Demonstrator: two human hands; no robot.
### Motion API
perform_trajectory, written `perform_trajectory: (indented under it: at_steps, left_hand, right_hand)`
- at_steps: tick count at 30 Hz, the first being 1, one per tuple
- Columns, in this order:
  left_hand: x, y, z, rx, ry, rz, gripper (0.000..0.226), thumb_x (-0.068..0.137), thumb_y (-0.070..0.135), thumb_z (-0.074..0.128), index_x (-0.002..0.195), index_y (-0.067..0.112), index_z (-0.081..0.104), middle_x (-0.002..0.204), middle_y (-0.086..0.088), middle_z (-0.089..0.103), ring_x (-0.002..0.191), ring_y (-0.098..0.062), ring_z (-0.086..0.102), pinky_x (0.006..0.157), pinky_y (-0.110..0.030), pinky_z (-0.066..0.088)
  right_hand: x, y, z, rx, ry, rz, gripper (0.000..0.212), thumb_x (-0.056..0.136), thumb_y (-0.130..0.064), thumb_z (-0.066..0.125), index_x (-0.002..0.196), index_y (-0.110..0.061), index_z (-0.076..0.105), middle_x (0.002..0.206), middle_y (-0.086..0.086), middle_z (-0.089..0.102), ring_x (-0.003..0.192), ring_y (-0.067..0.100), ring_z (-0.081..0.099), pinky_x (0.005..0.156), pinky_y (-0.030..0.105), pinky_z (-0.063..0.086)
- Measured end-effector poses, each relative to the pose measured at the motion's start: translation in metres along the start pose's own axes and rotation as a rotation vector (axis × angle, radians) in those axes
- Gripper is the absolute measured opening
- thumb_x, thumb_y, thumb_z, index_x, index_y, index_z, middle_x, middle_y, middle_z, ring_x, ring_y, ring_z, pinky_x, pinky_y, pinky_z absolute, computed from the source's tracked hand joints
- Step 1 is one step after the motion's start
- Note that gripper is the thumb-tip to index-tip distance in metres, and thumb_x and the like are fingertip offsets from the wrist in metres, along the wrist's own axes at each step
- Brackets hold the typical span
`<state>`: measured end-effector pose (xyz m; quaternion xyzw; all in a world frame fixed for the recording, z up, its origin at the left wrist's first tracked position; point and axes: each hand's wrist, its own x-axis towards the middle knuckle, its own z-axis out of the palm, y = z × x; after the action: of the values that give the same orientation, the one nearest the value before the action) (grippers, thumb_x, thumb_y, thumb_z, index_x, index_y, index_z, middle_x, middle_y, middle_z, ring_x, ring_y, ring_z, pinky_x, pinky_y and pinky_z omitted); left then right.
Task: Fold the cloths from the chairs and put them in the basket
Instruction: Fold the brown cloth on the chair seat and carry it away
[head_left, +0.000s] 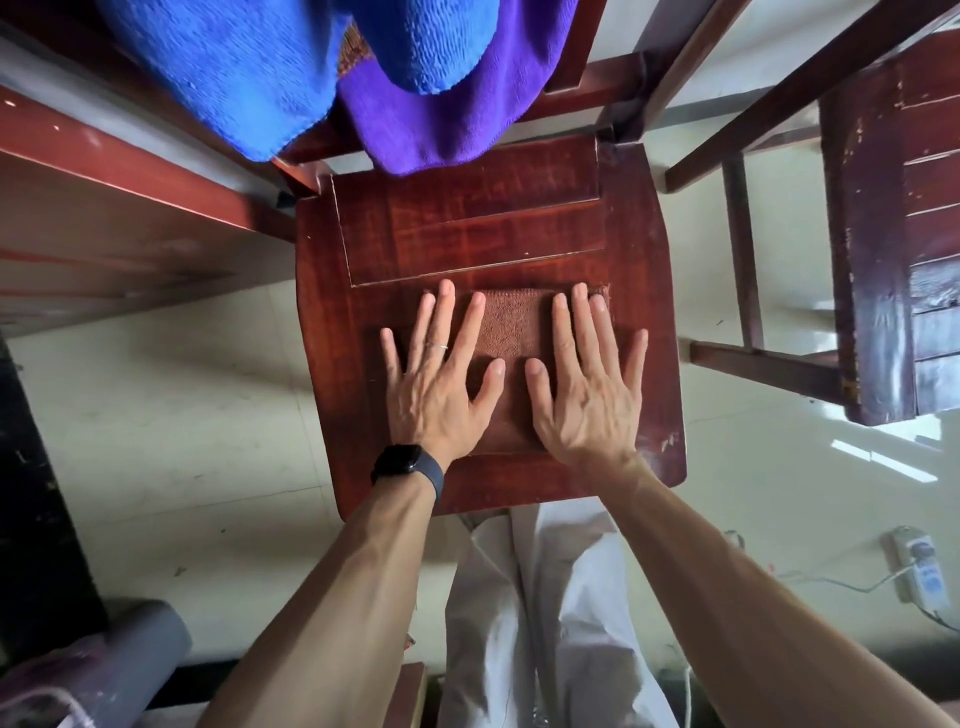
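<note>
Brown terry cloth (511, 327), folded into a small rectangle, lies under both hands on the near half of a dark red wooden chair seat (467, 234). The left hand (439, 387) presses flat on the cloth's left part, fingers straight and spread, gripping nothing; its little finger reaches past the cloth's edge onto the wood. The right hand (587, 395) lies the same way on the right part, palm down, fingers straight and fanned, thumb pointing inward toward the left thumb. A strip of cloth shows between the two hands. A thin ring (435, 345) sits on one left finger, and a dark watch (405, 462) wraps the left wrist.

Over the chair's back, at the far side of the seat, hang a blue cloth (234, 67) and a purple cloth (431, 124), the blue one overlapping the purple. Pale trousers (545, 597) show below the seat's near edge. A second, worn wooden chair (878, 234) stands to the right, apart from the first. On the pale floor (182, 415) lie a white power strip (917, 571) at the right and a grey pipe (140, 644) at the lower left.
</note>
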<state>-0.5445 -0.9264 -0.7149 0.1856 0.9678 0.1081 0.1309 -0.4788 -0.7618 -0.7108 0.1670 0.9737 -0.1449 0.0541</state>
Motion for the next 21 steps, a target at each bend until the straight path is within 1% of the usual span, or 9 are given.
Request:
perform_trajectory:
  at_steps: [4, 7, 9, 12, 15, 16, 18, 19, 21]
  left_hand:
    - [-0.003, 0.002, -0.005, -0.008, -0.033, -0.05, 0.072, 0.096, 0.06, 0.034, 0.158, 0.036, 0.007, 0.167, 0.005, -0.003, 0.154, -0.016, -0.001, 0.119, -0.06, 0.006]
    - [-0.002, 0.008, -0.014, -0.047, -0.082, -0.232, 0.073, 0.096, 0.062, 0.033, 0.158, 0.036, 0.004, 0.167, -0.001, -0.005, 0.154, -0.024, 0.006, 0.118, -0.061, 0.005]
    - [0.0, 0.014, -0.023, -0.076, -0.105, -0.302, 0.067, 0.099, 0.057, 0.03, 0.157, 0.038, 0.003, 0.167, -0.004, -0.002, 0.154, -0.024, 0.007, 0.119, -0.063, 0.007]
    - [0.0, 0.02, -0.04, -0.128, -0.015, -0.356, 0.061, 0.101, 0.045, 0.041, 0.157, 0.032, 0.02, 0.165, -0.007, 0.017, 0.148, -0.028, 0.025, 0.117, -0.057, 0.021]
    - [-0.003, 0.015, -0.057, -0.367, 0.13, -0.508, 0.054, 0.094, 0.035, 0.06, 0.143, 0.014, 0.051, 0.14, -0.016, 0.051, 0.127, -0.032, 0.05, 0.108, -0.042, 0.038]
    - [-0.002, 0.011, -0.06, -0.459, 0.11, -0.57, 0.049, 0.092, 0.034, 0.063, 0.135, 0.012, 0.057, 0.129, -0.015, 0.059, 0.119, -0.031, 0.055, 0.105, -0.04, 0.042]
    - [0.0, 0.004, -0.065, -0.612, -0.01, -0.705, 0.043, 0.088, 0.035, 0.068, 0.124, 0.013, 0.062, 0.115, -0.01, 0.068, 0.109, -0.028, 0.063, 0.1, -0.04, 0.047]
    - [0.002, 0.002, -0.068, -0.683, -0.076, -0.764, 0.043, 0.086, 0.036, 0.071, 0.122, 0.015, 0.063, 0.113, -0.007, 0.07, 0.108, -0.026, 0.065, 0.099, -0.039, 0.048]
    - [0.005, -0.002, -0.071, -0.767, -0.162, -0.817, 0.047, 0.082, 0.037, 0.077, 0.122, 0.016, 0.064, 0.112, -0.005, 0.072, 0.108, -0.022, 0.067, 0.1, -0.035, 0.049]
  right_hand:
    - [-0.004, -0.007, -0.004, 0.047, -0.066, 0.122, 0.071, 0.104, -0.055, 0.027, 0.162, -0.021, 0.007, 0.171, -0.002, 0.003, 0.156, 0.015, -0.002, 0.124, 0.058, 0.004]
    - [-0.004, -0.019, -0.008, 0.073, -0.099, 0.308, 0.07, 0.104, -0.058, 0.021, 0.162, -0.025, 0.0, 0.171, 0.003, -0.002, 0.157, 0.02, -0.002, 0.122, 0.062, 0.008]
    - [-0.001, -0.024, -0.014, 0.087, -0.111, 0.359, 0.069, 0.103, -0.058, 0.023, 0.162, -0.027, 0.002, 0.17, 0.006, 0.001, 0.157, 0.023, 0.002, 0.121, 0.063, 0.011]
    - [0.003, -0.02, -0.031, 0.147, -0.068, 0.352, 0.071, 0.1, -0.057, 0.04, 0.161, -0.031, 0.016, 0.167, 0.009, 0.017, 0.153, 0.026, 0.016, 0.121, 0.055, 0.016]
    - [0.005, -0.007, -0.05, 0.355, 0.051, 0.506, 0.063, 0.092, -0.046, 0.06, 0.147, -0.019, 0.044, 0.143, 0.009, 0.05, 0.132, 0.03, 0.046, 0.109, 0.045, 0.036]
    - [0.007, -0.003, -0.055, 0.479, 0.041, 0.604, 0.057, 0.09, -0.041, 0.065, 0.139, -0.015, 0.05, 0.131, 0.007, 0.058, 0.123, 0.03, 0.053, 0.105, 0.043, 0.042]
    - [0.012, 0.004, -0.063, 0.657, -0.098, 0.79, 0.044, 0.087, -0.035, 0.07, 0.125, -0.017, 0.056, 0.109, -0.004, 0.065, 0.112, 0.025, 0.063, 0.1, 0.038, 0.047]
    - [0.014, 0.005, -0.065, 0.68, -0.184, 0.828, 0.041, 0.086, -0.034, 0.072, 0.122, -0.02, 0.059, 0.102, -0.009, 0.065, 0.109, 0.022, 0.065, 0.098, 0.036, 0.048]
    - [0.02, 0.008, -0.068, 0.704, -0.299, 0.85, 0.04, 0.082, -0.033, 0.077, 0.118, -0.022, 0.062, 0.099, -0.01, 0.067, 0.105, 0.02, 0.067, 0.098, 0.039, 0.051]
